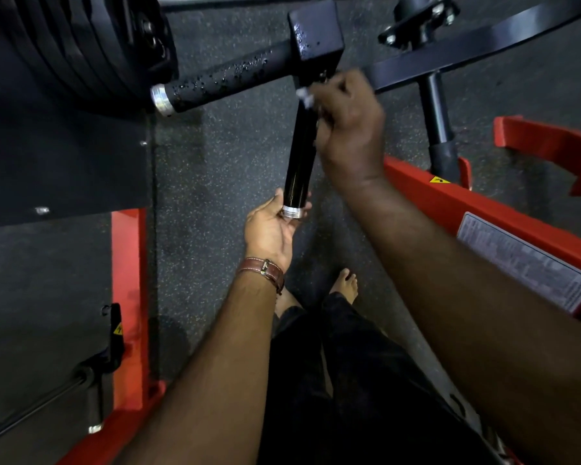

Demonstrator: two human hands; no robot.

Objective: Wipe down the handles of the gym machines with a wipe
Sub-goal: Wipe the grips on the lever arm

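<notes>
While the left hand grips the handle end and the right hand apparently pinches the wipe, wet residue may cause slippage.

Speckled dark rubber floor — dim.

near handle: you see shiny smooth black
side handle: wet drops, silver metal tip
strap: brown leather

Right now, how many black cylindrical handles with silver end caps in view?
2: one droplet-covered handle pointing left, one glossy handle pointing down between both hands. Others may be out of frame.
</notes>
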